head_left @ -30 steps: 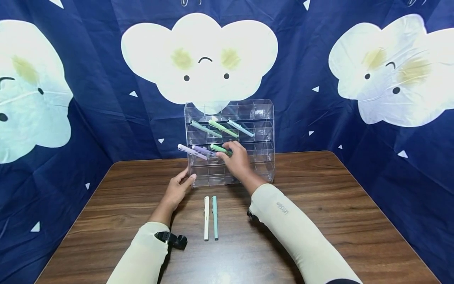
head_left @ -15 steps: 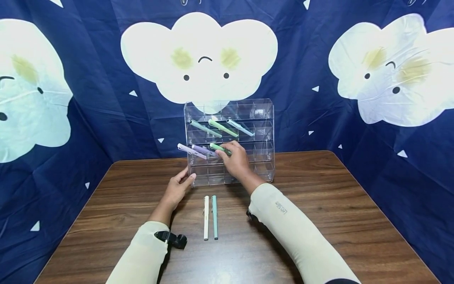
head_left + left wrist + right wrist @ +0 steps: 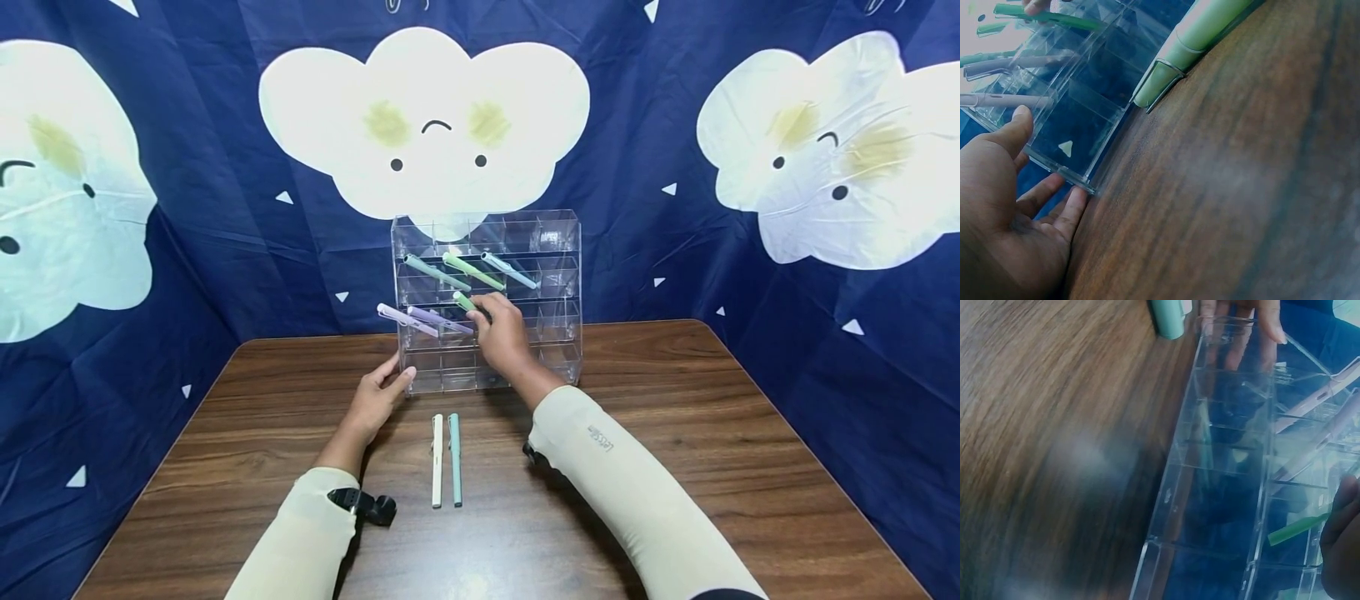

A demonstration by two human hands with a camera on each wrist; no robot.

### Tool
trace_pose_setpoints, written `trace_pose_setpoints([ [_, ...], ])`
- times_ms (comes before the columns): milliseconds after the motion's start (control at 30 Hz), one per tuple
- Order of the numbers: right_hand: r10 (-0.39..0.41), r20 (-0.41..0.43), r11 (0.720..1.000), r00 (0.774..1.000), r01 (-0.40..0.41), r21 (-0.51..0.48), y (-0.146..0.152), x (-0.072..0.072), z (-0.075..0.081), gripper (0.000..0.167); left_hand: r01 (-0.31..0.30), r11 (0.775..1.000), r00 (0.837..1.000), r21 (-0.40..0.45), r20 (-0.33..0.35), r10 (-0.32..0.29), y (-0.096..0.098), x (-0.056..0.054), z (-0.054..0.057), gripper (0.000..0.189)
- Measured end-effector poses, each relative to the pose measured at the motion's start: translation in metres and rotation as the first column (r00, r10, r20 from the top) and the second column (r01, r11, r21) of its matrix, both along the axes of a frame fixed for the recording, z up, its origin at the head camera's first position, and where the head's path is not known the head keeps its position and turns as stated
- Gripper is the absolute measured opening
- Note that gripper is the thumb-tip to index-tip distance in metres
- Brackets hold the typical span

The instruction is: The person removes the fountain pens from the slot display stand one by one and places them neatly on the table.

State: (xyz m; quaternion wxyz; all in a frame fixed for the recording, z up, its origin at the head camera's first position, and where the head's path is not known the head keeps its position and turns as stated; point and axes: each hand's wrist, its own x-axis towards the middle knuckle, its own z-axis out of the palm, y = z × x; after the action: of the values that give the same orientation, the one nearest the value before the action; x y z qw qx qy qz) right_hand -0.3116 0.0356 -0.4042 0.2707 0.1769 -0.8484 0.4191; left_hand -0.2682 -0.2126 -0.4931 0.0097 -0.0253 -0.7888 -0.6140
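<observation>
My right hand pinches a green pen at the third row of a clear acrylic pen rack. In the right wrist view the pen's lower end shows below the fingers, over a compartment. My left hand holds the rack's lower left corner, thumb in front and fingers along the side and base in the left wrist view. Two purple pens, one light and one darker, lean left in the same row. A white pen and a teal pen lie on the table before the rack.
In the row above lean a grey-green pen, a lime green pen and a pale blue pen. The wooden table extends to both sides. A blue cloth with cloud prints hangs close behind the rack.
Over the last half second my right hand has lifted the green pen slightly up and to the right. My left hand keeps its hold on the rack's corner.
</observation>
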Motion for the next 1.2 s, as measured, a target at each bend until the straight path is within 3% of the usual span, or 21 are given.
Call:
trace_pose_setpoints([
  [367,0.040,-0.113,0.998,0.993,-0.046,-0.053,0.001,0.013,0.028,0.018,0.011,1.000,1.000,0.002,-0.020,-0.011,0.001,-0.002,-0.002,0.064],
  [700,0.174,-0.223,0.968,0.959,-0.209,-0.142,0.005,0.036,0.046,0.014,0.012,1.000,1.000,0.013,0.001,-0.012,-0.001,0.002,0.000,0.065],
  [900,0.259,-0.161,0.947,0.952,-0.283,-0.151,0.019,0.056,0.046,0.014,0.011,0.999,1.000,0.032,-0.002,-0.011,-0.002,0.001,0.000,0.064],
  [1200,0.288,-0.004,0.933,0.957,-0.282,-0.222,0.034,0.074,0.036,0.019,0.014,0.999,1.000,0.039,-0.027,-0.013,0.001,-0.002,-0.002,0.063],
])
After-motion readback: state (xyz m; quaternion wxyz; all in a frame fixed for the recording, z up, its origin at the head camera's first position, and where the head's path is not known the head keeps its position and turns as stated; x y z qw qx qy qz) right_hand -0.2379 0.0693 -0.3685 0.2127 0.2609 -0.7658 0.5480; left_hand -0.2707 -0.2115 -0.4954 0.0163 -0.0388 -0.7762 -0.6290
